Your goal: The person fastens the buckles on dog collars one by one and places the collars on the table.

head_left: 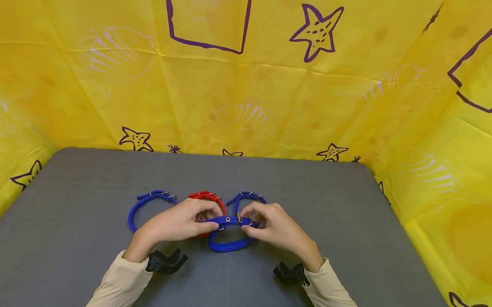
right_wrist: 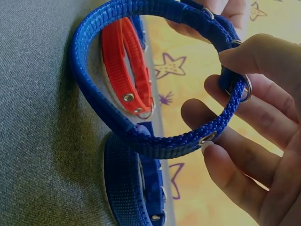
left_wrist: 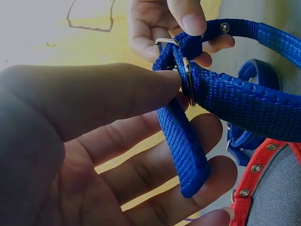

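A blue collar (head_left: 229,247), closed into a loop, is held up between both hands. My left hand (head_left: 176,223) pinches its strap beside the buckle; in the left wrist view the thumb lies against the metal frame (left_wrist: 190,84). The free strap end (left_wrist: 182,150) hangs down in front of the other left fingers. My right hand (head_left: 278,227) grips the same collar near a metal ring (right_wrist: 248,89), thumb on one side and fingers behind. In the right wrist view a metal eyelet (right_wrist: 207,138) shows on the band by a right fingertip.
Behind the hands on the grey table (head_left: 225,288) lie a red collar (head_left: 205,195) in the middle, a blue collar (head_left: 133,215) at left and another blue collar (head_left: 248,195) at right. Yellow patterned cloth (head_left: 272,109) rises around the table. Black brackets (head_left: 166,262) sit on both wrists.
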### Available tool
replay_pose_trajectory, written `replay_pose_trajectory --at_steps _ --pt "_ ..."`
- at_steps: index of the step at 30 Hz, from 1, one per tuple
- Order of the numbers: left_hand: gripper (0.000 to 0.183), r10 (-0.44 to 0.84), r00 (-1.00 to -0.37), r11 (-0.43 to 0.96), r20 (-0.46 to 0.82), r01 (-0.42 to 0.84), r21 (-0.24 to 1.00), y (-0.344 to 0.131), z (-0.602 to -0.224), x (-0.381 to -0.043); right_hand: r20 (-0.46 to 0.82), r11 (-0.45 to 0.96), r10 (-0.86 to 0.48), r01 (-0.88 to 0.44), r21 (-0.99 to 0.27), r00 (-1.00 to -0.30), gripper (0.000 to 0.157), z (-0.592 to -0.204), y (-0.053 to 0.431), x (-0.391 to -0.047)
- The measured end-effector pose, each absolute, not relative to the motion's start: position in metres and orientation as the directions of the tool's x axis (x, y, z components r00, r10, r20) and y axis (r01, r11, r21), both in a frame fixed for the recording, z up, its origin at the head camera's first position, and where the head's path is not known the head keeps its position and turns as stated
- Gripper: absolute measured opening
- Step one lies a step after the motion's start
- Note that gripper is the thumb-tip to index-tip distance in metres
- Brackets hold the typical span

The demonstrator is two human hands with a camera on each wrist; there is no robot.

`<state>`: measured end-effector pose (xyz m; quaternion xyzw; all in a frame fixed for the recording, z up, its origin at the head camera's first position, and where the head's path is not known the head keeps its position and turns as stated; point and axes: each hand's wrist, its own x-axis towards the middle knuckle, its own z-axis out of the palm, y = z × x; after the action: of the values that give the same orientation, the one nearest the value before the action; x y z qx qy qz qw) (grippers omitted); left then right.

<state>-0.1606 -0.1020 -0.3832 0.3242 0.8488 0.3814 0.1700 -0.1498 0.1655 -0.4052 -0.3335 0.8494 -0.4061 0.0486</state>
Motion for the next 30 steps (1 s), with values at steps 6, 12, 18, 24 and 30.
replay_pose_trajectory --at_steps 6,12,18,24,30 --pt "0.006 0.690 -0.723 0.487 -0.007 0.457 0.744 -0.1018 -0.3839 -0.1613 0.203 0.452 -0.604 -0.541 -0.709 -0.771 0.017 -0.4048 0.1642 -0.1483" --pt "0.012 0.691 -0.723 0.474 0.029 0.482 0.737 -0.1017 -0.3834 -0.1610 0.219 0.454 -0.602 -0.554 -0.698 -0.768 0.017 -0.4053 0.1639 -0.1481" --pt "0.014 0.682 -0.729 0.474 0.057 0.501 0.724 -0.0997 -0.3832 -0.1604 0.234 0.440 -0.606 -0.565 -0.698 -0.760 0.017 -0.4056 0.1630 -0.1485" --pt "0.010 0.669 -0.737 0.458 0.101 0.515 0.724 -0.0985 -0.3807 -0.1599 0.229 0.442 -0.606 -0.562 -0.699 -0.762 0.016 -0.4051 0.1628 -0.1488" --pt "0.008 0.648 -0.761 0.493 0.037 0.455 0.742 -0.1015 -0.3770 -0.1598 0.206 0.464 -0.603 -0.549 -0.695 -0.771 0.016 -0.4043 0.1639 -0.1486"
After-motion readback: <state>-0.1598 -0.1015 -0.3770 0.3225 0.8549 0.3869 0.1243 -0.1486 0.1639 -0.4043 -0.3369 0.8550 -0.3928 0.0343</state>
